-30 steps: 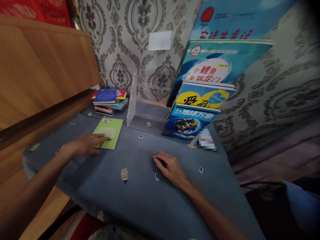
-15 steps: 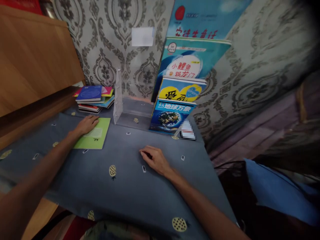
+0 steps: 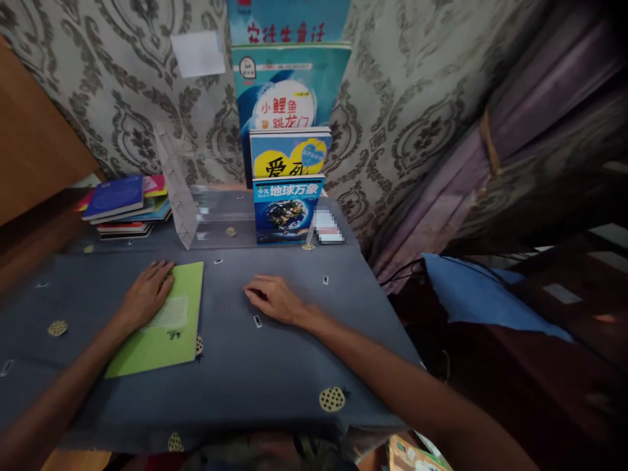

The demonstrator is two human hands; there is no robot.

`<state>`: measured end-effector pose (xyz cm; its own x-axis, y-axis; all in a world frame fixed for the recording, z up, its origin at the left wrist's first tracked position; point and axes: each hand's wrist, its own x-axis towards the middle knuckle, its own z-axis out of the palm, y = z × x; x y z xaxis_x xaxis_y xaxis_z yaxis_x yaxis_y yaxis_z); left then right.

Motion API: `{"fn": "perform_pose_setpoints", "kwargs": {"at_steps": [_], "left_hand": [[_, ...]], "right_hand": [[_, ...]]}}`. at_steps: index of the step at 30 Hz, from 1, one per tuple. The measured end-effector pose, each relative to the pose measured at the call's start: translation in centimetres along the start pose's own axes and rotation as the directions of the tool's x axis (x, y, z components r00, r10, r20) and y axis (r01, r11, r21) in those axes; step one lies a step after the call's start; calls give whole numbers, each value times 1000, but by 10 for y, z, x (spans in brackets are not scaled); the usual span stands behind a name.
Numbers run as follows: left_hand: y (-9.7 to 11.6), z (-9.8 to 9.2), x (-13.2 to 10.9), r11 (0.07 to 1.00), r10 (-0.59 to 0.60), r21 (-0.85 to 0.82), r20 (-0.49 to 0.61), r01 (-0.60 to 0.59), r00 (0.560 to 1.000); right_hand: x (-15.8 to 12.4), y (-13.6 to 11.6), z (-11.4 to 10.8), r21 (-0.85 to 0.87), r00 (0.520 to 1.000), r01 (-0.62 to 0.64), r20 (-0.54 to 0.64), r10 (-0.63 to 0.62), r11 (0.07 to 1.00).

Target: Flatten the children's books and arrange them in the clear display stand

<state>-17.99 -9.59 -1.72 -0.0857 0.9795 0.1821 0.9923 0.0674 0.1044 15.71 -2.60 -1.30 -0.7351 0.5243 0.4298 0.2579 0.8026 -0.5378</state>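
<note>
Nearer the person and farther out from the clear acrylic stepped stand [image 3: 180, 204], the flat lime-green rectangular paperback [image 3: 167, 337] now lies with the left hand [image 3: 147, 296] on it, and it covers part of a printed pineapple that was bare half a second ago. Turned to the right, the view also takes in more of the space beyond the stand's right side.

Seen from the stand, the green book lies in front and to the left, its far right corner near the foot of the left panel but apart from it. Its long axis runs toward the stand, the far end leaning right. The left hand is the nearer one: it rests spread on the book's far left part, fingers extended toward the stand; whether fingertips hook the edge I cannot tell. Well apart from the book, in front of the stand's upright blue globe-covered book [image 3: 287, 212], the right hand [image 3: 275, 301] rests folded in a loose curl on the grey-blue printed tablecloth [image 3: 235, 386], nothing visible in it.
</note>
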Motion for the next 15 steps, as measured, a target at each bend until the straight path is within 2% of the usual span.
{"fn": "perform_pose_setpoints", "kwargs": {"at_steps": [4,8,12,15], "left_hand": [[38,15,1,993,69,-92,-76,-76,995],[82,38,10,957,89,-258,-174,-133,981],[126,57,23,897,123,-390,-232,-208,965],[148,61,28,852,185,-448,-224,-270,957]], "right_hand": [[-1,-4,-2,-43,997,-3,-80,0,999],[-1,-5,-4,-86,988,4,-154,-17,996],[-2,0,-9,-192,996,40,-73,-55,981],[-2,1,-13,-291,998,65,23,-61,955]]}}
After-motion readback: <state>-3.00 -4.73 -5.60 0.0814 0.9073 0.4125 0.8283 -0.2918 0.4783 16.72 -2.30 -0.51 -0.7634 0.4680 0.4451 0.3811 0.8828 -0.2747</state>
